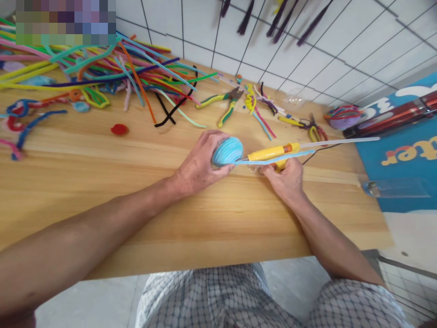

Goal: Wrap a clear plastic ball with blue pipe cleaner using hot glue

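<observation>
My left hand (pixel 201 159) is closed around a light blue ball (pixel 228 151) wound from pipe cleaner, held just above the wooden table (pixel 102 182). A loose blue pipe cleaner tail (pixel 283 157) runs from the ball to the right. My right hand (pixel 286 176) grips a yellow glue gun (pixel 273 152) with its tip pointed at the ball's right side. A clear glue stick (pixel 341 142) sticks out of the gun's back end.
A heap of coloured pipe cleaners (pixel 85 68) covers the table's far left. Green-handled pliers (pixel 225 102), yellow-handled scissors (pixel 307 127), a small red piece (pixel 119 129) and a purple coil (pixel 341 118) lie beyond my hands. A white tiled wall (pixel 307 50) stands behind.
</observation>
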`<state>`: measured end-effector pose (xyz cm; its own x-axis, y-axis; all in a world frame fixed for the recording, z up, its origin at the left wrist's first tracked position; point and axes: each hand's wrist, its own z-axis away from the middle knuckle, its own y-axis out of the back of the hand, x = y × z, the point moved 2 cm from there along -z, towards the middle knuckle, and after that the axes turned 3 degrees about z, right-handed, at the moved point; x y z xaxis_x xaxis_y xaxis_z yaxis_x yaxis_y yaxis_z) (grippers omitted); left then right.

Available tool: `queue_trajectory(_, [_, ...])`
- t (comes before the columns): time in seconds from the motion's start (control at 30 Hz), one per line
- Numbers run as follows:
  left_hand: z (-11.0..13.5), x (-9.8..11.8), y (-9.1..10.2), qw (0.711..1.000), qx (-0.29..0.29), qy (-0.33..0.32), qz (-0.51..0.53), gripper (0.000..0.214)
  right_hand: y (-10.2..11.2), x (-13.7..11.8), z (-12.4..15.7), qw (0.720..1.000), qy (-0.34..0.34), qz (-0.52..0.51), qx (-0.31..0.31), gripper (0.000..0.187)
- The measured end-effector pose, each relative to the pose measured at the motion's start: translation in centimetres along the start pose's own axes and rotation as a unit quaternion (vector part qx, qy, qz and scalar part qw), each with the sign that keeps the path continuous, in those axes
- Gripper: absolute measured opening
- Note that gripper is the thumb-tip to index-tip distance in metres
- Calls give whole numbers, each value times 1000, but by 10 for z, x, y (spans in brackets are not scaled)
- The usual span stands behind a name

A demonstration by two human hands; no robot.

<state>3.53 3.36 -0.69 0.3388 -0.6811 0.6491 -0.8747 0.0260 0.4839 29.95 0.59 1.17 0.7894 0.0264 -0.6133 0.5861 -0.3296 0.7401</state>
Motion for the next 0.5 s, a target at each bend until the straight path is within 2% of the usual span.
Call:
queue_trajectory(0.23, [0,0,1,1000,-4,8,29,63,1,-8,4,999,26,33,14,15])
queue_trajectory(0.5, [0,2,2,1000,5,-3,15,62,7,2,2,986,89,134,33,9])
